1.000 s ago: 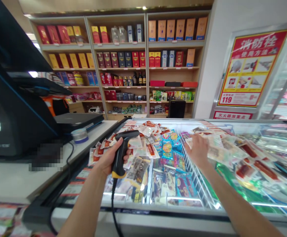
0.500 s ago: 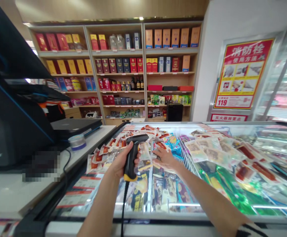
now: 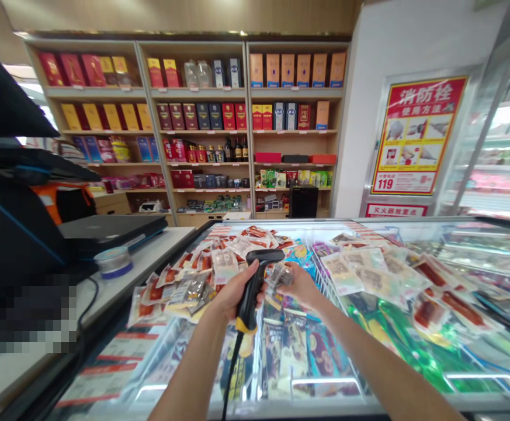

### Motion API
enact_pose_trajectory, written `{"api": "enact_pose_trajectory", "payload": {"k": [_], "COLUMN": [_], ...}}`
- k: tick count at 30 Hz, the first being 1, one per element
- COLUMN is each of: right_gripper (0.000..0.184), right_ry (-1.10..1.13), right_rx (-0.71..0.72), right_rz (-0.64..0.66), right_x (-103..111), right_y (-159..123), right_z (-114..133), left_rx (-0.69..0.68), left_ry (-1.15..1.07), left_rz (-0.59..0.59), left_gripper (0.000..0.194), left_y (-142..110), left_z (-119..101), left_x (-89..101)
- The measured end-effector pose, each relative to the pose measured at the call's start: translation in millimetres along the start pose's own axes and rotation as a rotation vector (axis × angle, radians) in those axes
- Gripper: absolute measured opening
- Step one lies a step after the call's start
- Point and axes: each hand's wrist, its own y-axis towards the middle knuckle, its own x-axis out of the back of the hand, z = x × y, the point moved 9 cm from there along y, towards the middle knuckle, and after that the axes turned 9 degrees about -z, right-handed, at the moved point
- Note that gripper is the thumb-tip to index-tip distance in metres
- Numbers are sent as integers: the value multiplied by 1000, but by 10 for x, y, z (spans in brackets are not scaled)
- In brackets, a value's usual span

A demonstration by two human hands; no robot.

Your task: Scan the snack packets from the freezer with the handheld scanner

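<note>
A black and yellow barcode scanner (image 3: 249, 295) is in my left hand (image 3: 237, 291), its handle gripped and its head pointing right. Its cable hangs down over the display freezer. Just right of the scanner head, my right hand (image 3: 301, 285) is closed on a small clear packet (image 3: 279, 278) with greyish contents, partly hidden by the fingers. Beneath both hands is the freezer's glass top (image 3: 158, 365). Red-brown vacuum-packed meat packets (image 3: 152, 289) lie spread at the left and back. A pale packet (image 3: 225, 266) sits beside the scanner, with a grey-brown packet (image 3: 192, 290) farther left.
More pale packets (image 3: 360, 269) and meat packs lie on the right. Bagged goods (image 3: 292, 345) show through the glass. At the left stand a checkout machine (image 3: 13, 234) and a tape roll (image 3: 113, 262) on a white counter (image 3: 158, 242). Shelves of boxes (image 3: 202, 117) line the back.
My right hand, earlier spread over the packets, now grips a small clear packet near the scanner. The scanner has shifted slightly right and down in view. The view has turned a little right.
</note>
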Motion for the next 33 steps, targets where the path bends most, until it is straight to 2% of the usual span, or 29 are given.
{"api": "enact_pose_trajectory", "payload": {"k": [6,10,16,19,26,33], "right_gripper": [52,41,41,41,42,48], "right_ry": [374,531,607,598,585,529], "right_rx": [-107,-208,-247,-252,-247,-193], "right_rz": [-284,-401,-437,-434,-395,-431], "right_x": [706,949,982,981,1004,1064], "right_y": [175,218,298,315,298,285], "right_z": [-506,-764,-901,-928,-929,-969], "left_rx": [-10,-19,-67,-113,-192,-175], "left_ry": [-8,-17,77,129,150,106], "left_rz": [53,136,218,185,-11,21], "left_gripper": [37,36,32,29,27,31], "left_y": [-24,-72,-162,-128,-33,-75], "left_z": [-51,-133,-219,-245,-229,-151], "left_x": [-191,-351,-493,-444,-243,-195]}}
